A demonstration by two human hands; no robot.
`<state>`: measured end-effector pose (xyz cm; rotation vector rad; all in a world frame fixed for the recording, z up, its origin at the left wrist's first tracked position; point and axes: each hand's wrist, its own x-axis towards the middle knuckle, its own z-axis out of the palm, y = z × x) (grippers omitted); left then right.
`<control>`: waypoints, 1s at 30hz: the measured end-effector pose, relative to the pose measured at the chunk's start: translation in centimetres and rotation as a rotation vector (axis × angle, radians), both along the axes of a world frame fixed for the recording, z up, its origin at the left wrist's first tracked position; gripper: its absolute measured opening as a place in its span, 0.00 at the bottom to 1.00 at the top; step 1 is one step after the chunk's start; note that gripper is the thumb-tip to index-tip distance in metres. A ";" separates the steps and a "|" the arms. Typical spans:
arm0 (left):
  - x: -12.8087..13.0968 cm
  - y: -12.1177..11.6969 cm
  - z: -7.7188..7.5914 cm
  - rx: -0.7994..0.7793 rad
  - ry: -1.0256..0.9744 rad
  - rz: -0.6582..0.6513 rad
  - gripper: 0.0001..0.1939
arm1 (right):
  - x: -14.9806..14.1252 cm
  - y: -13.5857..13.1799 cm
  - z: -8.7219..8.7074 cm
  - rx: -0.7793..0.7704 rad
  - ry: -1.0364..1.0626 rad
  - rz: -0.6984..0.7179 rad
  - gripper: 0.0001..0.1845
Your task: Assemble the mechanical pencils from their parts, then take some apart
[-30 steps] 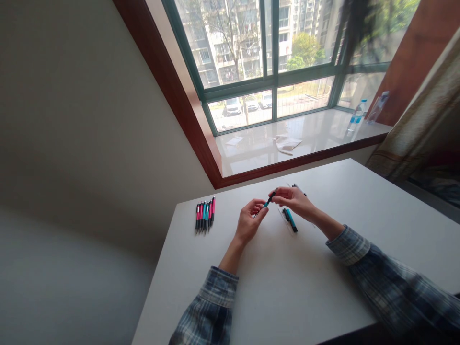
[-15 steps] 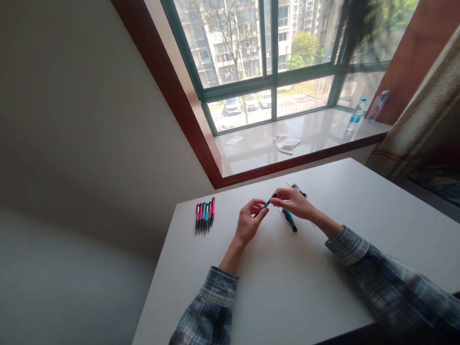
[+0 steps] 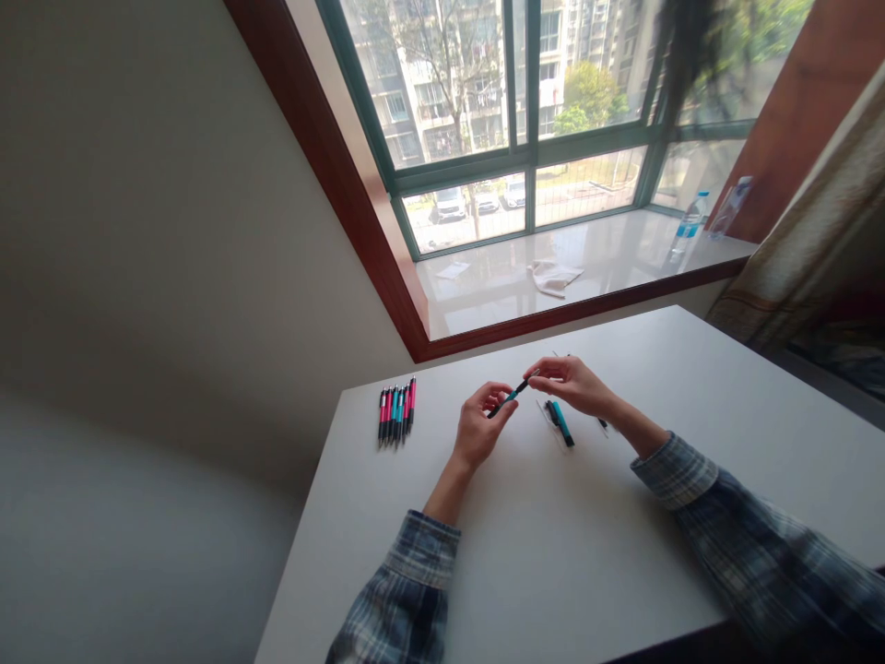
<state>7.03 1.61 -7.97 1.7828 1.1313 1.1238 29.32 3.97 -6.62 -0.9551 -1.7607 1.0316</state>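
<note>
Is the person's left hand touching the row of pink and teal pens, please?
Apart: the head view shows white tabletop between the left hand and the row of pens.

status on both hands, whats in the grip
Left hand, right hand on teal-and-black pen, held above white table. Second teal pen on clear packet beside right hand. Row of pink and teal pens farther left.
</note>
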 end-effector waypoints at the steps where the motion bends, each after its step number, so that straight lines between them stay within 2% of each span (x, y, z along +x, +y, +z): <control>1: 0.0 -0.1 0.0 0.034 0.035 0.009 0.06 | 0.0 0.0 0.0 0.007 -0.025 -0.012 0.20; 6: 0.0 -0.4 0.3 0.220 0.257 0.034 0.05 | 0.2 -0.1 -0.1 0.061 -0.213 -0.116 0.22; 10: 0.0 -0.6 0.6 0.280 0.320 0.083 0.04 | 0.2 -0.2 0.0 0.027 -0.315 -0.093 0.28; 13: 0.0 -0.5 0.8 0.278 0.330 0.109 0.04 | 0.3 -0.2 0.0 -0.004 -0.336 -0.058 0.29; 21: -0.2 -0.4 0.7 0.254 0.328 0.131 0.04 | 0.6 0.3 -0.7 0.061 -0.170 -0.022 0.20; 30: -0.4 -0.2 0.5 0.236 0.291 0.094 0.04 | 0.4 -0.3 -0.2 0.108 -0.358 -0.045 0.24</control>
